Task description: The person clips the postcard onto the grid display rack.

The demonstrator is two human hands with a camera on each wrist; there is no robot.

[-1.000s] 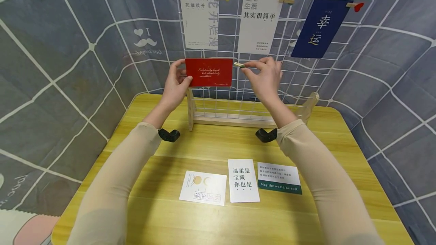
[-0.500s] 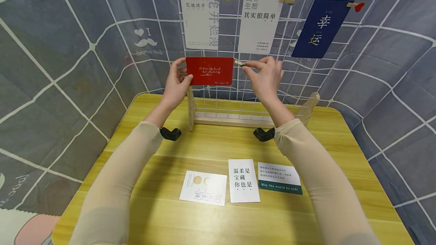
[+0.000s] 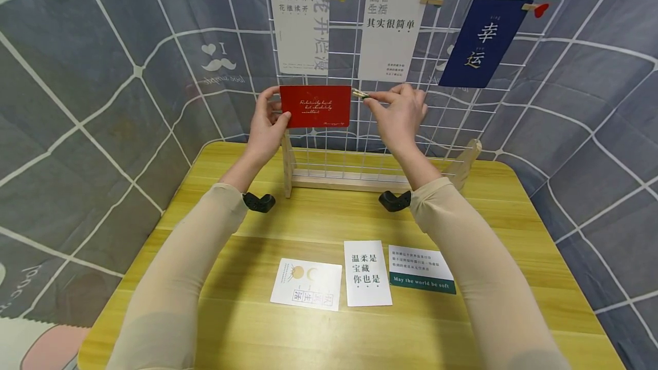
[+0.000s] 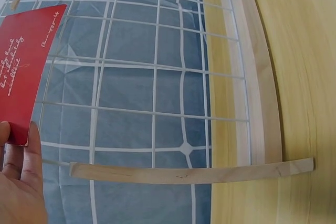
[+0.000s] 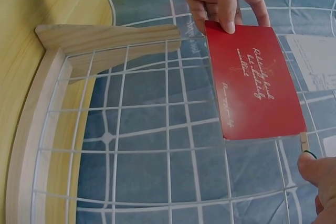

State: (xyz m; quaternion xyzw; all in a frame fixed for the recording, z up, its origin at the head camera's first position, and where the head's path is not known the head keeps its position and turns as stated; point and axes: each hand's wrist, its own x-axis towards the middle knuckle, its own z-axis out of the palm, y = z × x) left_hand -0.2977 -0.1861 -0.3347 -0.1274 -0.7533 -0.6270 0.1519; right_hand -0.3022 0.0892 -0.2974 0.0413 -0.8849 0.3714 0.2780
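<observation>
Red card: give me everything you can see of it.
The red card is a thin, slightly glossy rectangle, apparently coated paper, with white cursive lettering near the middle and a smaller line at lower right. It's held landscape, printed face toward the head camera, in front of the wire rack. The left hand grips its left end, thumb on the front. The clip sits at its upper right corner; whether clip or rack touches it is unclear.

Red card (image 3: 316, 107) reads "absolutely excellent", green-banded card (image 3: 422, 270) "May the world be soft".
</observation>
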